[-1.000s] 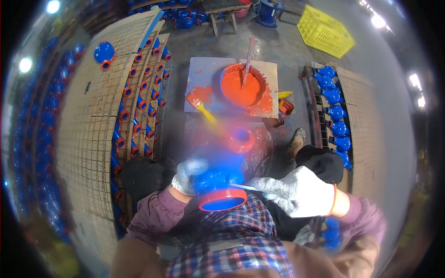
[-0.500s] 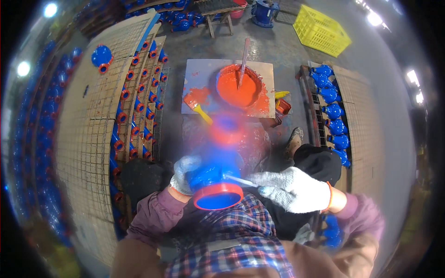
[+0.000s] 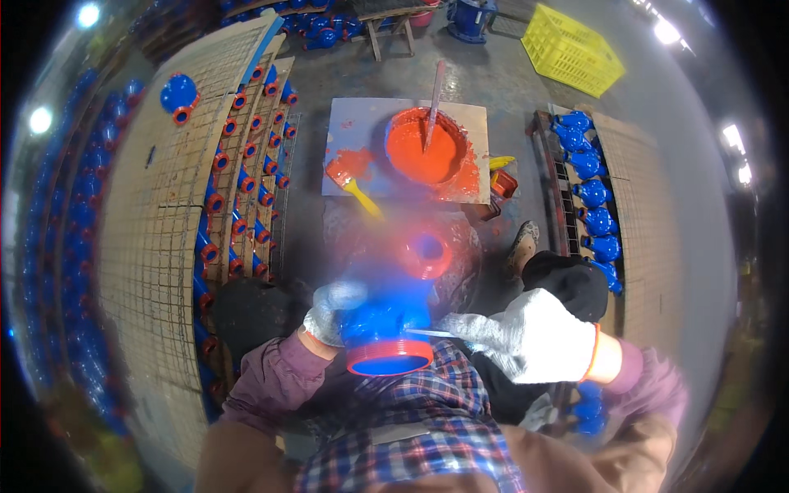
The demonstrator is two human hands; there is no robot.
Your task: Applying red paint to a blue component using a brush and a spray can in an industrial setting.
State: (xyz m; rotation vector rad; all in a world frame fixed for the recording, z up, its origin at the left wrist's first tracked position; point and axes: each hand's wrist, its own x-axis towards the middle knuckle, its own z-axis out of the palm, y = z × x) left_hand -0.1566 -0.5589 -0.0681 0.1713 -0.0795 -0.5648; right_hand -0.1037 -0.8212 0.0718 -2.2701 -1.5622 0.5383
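In front of my lap, a glossy blue pipe fitting (image 3: 380, 327) with red rims lies across my left hand's grip. Its near opening has a ridged red rim; the far end is blurred, with a red-ringed opening showing. My left hand (image 3: 333, 309), in a white knit glove, is closed round the fitting's left side, its fingers partly hidden. Also gloved, my right hand (image 3: 530, 338) pinches a thin pale stick-like tool (image 3: 437, 334). The tool's tip meets the blue body's right side, just above the near rim.
Ahead, a board (image 3: 345, 123) bears a bucket (image 3: 389, 148) of orange-red paint with a stick (image 3: 437, 86) in it, and a yellow-handled paintbrush (image 3: 360, 195). Racks of blue fittings (image 3: 215, 201) stand left, more fittings (image 3: 593, 194) right. A yellow crate (image 3: 571, 51) sits far right.
The fitting has turned a little, its far end swinging right and its opening coming into view. My right hand has shifted slightly right, the tool's tip staying against the blue body.
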